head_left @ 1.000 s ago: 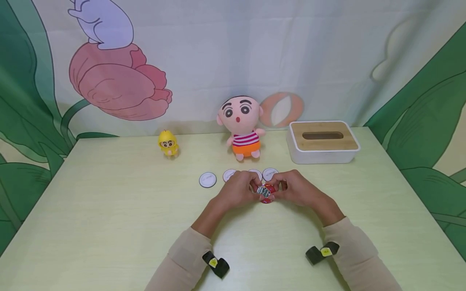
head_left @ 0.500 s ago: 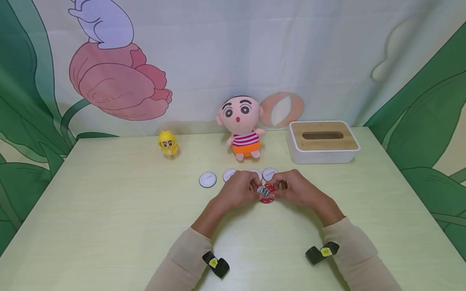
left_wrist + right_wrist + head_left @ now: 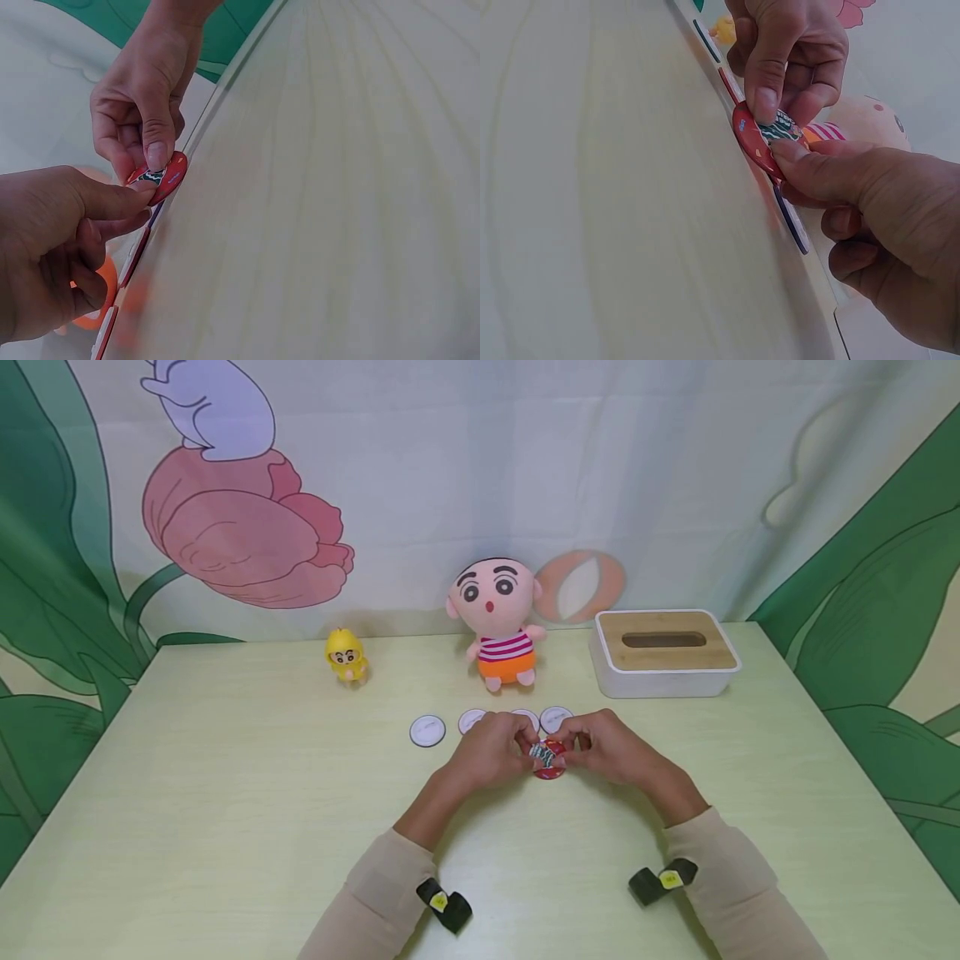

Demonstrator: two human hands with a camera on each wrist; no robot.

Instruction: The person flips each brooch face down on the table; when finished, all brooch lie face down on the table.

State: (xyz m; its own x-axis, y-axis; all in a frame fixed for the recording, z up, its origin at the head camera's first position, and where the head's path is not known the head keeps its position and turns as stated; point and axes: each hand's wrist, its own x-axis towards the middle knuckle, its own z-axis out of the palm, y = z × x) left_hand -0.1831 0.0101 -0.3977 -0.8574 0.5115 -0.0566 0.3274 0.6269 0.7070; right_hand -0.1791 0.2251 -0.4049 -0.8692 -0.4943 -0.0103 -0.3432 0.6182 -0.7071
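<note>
A red round badge (image 3: 551, 772) with a dark green and white design faces up between the two hands near the middle of the table. The left hand (image 3: 491, 752) pinches its left side between thumb and fingers. On the opposite side, the right hand (image 3: 611, 750) pinches it in the same way. In the left wrist view the badge (image 3: 174, 178) is tilted, and both thumbs press on its printed face. The right wrist view shows the red rim of the badge (image 3: 750, 139); fingers hide its underside.
Behind the hands several white discs lie in a row, the leftmost disc (image 3: 427, 731) fully visible, others partly covered. Farther back stand a small yellow figure (image 3: 347, 656), a plush doll (image 3: 507, 647) and a white tissue box (image 3: 660, 683) with a wooden lid. A printed curtain (image 3: 420, 485) hangs behind.
</note>
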